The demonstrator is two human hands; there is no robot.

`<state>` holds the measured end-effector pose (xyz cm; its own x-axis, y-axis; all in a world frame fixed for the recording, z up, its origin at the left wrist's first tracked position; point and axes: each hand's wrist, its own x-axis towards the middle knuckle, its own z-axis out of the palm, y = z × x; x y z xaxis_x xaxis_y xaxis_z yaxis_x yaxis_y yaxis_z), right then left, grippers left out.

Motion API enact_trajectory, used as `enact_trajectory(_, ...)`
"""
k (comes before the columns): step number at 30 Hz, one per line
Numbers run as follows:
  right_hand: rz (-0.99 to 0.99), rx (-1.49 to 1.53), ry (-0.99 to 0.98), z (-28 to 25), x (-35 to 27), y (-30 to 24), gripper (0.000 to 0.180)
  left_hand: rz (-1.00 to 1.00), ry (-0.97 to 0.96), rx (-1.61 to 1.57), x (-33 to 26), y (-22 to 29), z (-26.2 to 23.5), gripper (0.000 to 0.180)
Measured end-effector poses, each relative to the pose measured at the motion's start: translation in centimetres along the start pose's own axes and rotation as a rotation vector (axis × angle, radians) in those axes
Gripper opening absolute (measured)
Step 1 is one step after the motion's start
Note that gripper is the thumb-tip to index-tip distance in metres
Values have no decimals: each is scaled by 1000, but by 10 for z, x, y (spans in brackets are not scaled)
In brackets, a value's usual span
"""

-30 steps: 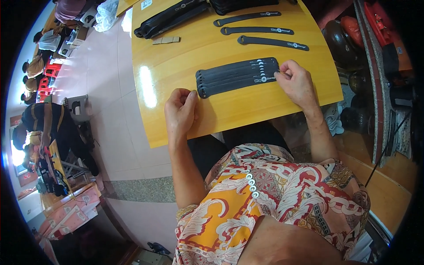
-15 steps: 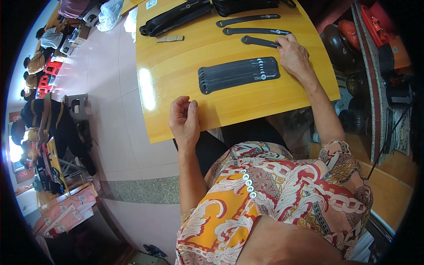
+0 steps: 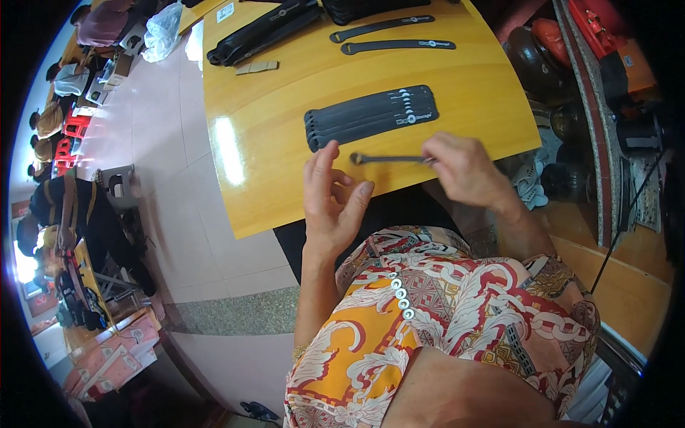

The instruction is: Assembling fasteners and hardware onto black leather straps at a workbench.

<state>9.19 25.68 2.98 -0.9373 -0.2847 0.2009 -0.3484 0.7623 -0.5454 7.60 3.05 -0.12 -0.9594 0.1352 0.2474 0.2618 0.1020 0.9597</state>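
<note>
Strap in right hand, left hand near

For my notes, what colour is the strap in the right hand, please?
The strap is dark grey, nearly black; head view shows it.

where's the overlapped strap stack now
The stack is centrally on the table in the head view, beyond the strap in the right hand, its left end nearest the left hand.
</note>
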Motion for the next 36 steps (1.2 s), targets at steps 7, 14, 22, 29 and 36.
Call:
enact_trajectory(7,24,-5,-66,5,4,-3,13,-91,-84,45,-9,-8,-13,10)
enact_trajectory(14,301,86,-39,-5,4,21,12,-194,107,-37,-6,-16,-21,15)
enact_trajectory(22,501,207,39,-2,13,28,12,-505,133,-174,8,-6,-26,16)
enact_trajectory(29,462,215,151,3,21,43,14,-278,132,217,24,-21,-25,9)
enact_trajectory(36,521,206,143,8,25,42,15,-330,150,344,33,-24,-24,9)
